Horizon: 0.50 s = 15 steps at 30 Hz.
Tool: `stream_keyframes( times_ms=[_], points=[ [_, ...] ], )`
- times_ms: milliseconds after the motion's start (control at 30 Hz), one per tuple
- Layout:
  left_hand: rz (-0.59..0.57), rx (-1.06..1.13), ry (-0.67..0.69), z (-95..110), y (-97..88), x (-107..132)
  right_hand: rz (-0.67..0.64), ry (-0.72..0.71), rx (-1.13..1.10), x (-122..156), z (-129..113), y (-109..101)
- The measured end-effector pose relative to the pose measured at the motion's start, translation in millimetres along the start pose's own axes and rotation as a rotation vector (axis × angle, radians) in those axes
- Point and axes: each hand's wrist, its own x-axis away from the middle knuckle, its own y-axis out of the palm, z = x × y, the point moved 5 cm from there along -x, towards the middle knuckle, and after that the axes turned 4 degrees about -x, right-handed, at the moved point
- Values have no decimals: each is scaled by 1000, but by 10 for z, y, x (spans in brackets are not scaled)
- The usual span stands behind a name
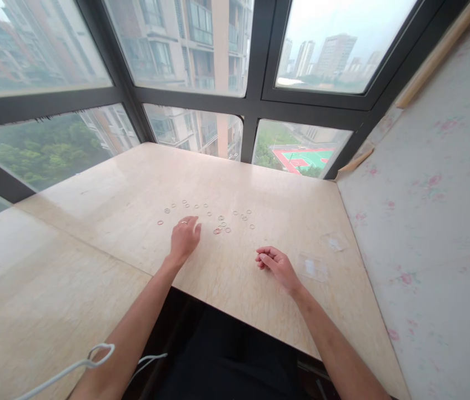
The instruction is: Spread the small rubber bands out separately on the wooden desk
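Several small thin rings lie scattered on the pale tabletop (126, 183); whether they are rubber bands or something stiffer I cannot tell. My left hand (185, 239) is over the left part of the scatter, palm down, its thumb apart from the bent fingers. A band shows on one of its fingers. Left of that hand lies a reddish ring (160, 223); to its right is a small cluster with another reddish ring (217, 231). My right hand (277, 266) rests near the table's front, fingers curled against the thumb. Anything inside them is hidden.
Two clear flat plastic pieces (313, 266) (335, 241) with white patches lie right of my right hand. A white cable (68, 369) crosses at the lower left. Dark-framed windows (201, 100) border the table's back, a floral wall (426, 233) its right side.
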Motion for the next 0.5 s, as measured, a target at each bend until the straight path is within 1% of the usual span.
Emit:
stream_keyframes(
  times_ms=[67, 133, 167, 200, 233, 267, 333, 367, 433, 500],
  points=[
    [-60, 65, 202, 301, 65, 78, 0, 2, -6, 1, 7, -5],
    [-146, 96, 355, 575, 164, 202, 0, 4, -10, 2, 12, -11],
    [-161, 94, 371, 655, 200, 258, 1, 4, -13, 2, 14, -14],
    [-159, 83, 343, 685, 222, 303, 2, 3, -16, 2, 16, -16],
    [-142, 65, 281, 665, 226, 336, 4, 2, -18, 3, 16, -16],
    [-112, 44, 198, 601, 210, 360, 5, 0, -19, 3, 14, -14],
    [-46, -3, 49, 405, 135, 395, 3, -1, -9, 4, 5, -3],
    [-16, -25, 4, 304, 83, 407, 1, -1, 1, 6, -1, 5],
    [29, -50, -30, 150, -25, 422, -6, -1, 26, 11, -18, 22],
    [51, -29, -32, 96, -106, 445, -10, -4, 40, 16, -34, 34]
  ],
)
